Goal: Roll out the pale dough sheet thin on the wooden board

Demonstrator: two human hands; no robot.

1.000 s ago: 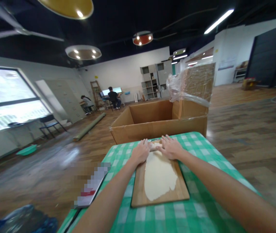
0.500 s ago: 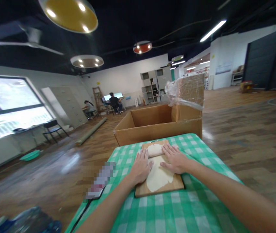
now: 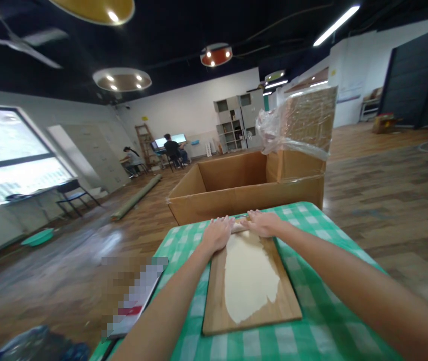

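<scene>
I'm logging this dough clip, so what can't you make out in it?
Head view only:
- Far end of the dough: covered by the left hand and right hand.
- What the fingers press: hidden under them.
- Flat object left of the board: pixelated.
- Box interior: blocked by its front wall.
</scene>
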